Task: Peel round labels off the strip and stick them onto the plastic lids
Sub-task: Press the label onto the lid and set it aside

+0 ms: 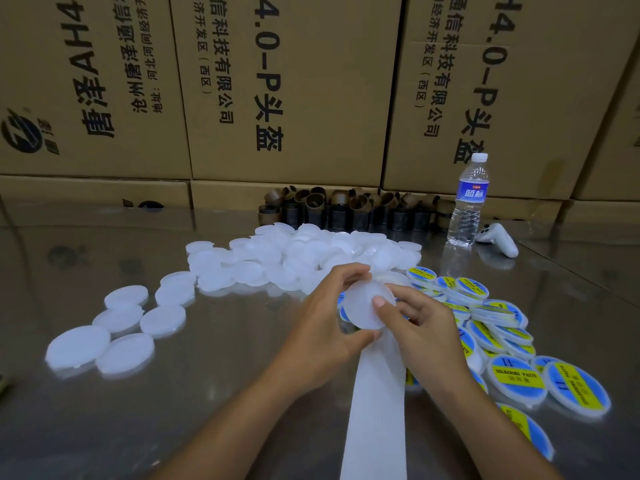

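Many lids (301,251), steel table (207,393), stacked cartons (311,161)

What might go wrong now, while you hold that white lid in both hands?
The lid, pinched in the air by the left hand and right hand, might slip or take a label crooked. The plain lids meet the labelled lids right behind it, so they could get mixed. The backing strip trails from under the hands and might get dragged.
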A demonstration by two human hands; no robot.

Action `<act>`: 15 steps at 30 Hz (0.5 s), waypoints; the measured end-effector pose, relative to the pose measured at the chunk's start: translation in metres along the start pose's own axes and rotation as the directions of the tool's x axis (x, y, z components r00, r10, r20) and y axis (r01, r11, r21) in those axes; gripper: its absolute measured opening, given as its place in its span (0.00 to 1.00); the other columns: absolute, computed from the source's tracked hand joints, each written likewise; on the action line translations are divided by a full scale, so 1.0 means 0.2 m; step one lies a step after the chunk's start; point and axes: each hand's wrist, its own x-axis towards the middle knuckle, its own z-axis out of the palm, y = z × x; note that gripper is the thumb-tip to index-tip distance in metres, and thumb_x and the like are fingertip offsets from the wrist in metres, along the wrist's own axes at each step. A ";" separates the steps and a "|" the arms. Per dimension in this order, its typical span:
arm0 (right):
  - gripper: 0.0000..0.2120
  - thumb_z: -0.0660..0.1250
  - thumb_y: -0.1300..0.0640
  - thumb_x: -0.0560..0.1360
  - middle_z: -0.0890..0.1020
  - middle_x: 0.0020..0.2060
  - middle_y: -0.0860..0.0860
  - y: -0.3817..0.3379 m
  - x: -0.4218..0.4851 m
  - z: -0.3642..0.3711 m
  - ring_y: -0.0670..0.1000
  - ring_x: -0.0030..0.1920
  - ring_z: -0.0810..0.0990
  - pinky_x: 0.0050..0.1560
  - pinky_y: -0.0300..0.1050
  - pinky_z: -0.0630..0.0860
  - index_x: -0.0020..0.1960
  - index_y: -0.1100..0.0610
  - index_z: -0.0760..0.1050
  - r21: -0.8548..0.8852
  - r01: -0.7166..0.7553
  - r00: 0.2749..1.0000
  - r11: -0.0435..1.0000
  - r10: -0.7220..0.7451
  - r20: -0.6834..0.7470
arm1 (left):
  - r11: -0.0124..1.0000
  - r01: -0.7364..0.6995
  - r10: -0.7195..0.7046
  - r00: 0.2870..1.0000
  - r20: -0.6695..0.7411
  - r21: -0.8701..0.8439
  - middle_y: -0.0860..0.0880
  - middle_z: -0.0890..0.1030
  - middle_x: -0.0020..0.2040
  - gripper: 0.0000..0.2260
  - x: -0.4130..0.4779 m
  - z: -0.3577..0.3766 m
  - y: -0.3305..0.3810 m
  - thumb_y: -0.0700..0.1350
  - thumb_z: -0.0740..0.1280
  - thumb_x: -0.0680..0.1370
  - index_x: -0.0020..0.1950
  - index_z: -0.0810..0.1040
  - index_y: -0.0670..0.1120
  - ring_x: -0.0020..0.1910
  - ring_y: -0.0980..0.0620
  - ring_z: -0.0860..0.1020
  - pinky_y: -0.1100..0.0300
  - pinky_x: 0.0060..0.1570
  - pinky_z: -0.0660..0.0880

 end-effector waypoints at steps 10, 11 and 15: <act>0.13 0.68 0.70 0.72 0.84 0.37 0.47 0.01 -0.01 0.00 0.48 0.39 0.82 0.41 0.39 0.76 0.43 0.51 0.76 -0.024 0.125 0.988 0.992 -0.122 0.097 | 0.613 0.520 -0.495 0.840 0.224 -0.594 0.41 0.82 0.52 0.14 0.03 -0.04 0.01 0.50 0.57 0.82 0.54 0.79 0.44 0.48 0.49 0.81 0.56 0.50 0.77; 0.15 0.67 0.71 0.72 0.83 0.38 0.45 0.01 -0.02 0.01 0.47 0.40 0.82 0.43 0.38 0.77 0.43 0.50 0.76 -0.086 0.184 0.976 0.979 -0.172 0.134 | 0.575 0.553 -0.503 0.820 0.273 -0.603 0.41 0.82 0.48 0.16 0.03 -0.04 0.01 0.50 0.56 0.82 0.52 0.79 0.43 0.45 0.49 0.80 0.56 0.47 0.77; 0.18 0.68 0.72 0.70 0.82 0.39 0.40 0.00 -0.04 0.01 0.42 0.43 0.81 0.45 0.36 0.76 0.42 0.47 0.77 -0.304 0.388 0.913 0.870 -0.320 0.252 | 0.609 0.614 -0.495 0.789 0.364 -0.503 0.42 0.80 0.45 0.11 0.02 -0.04 -0.03 0.46 0.60 0.81 0.52 0.79 0.42 0.43 0.47 0.76 0.58 0.44 0.74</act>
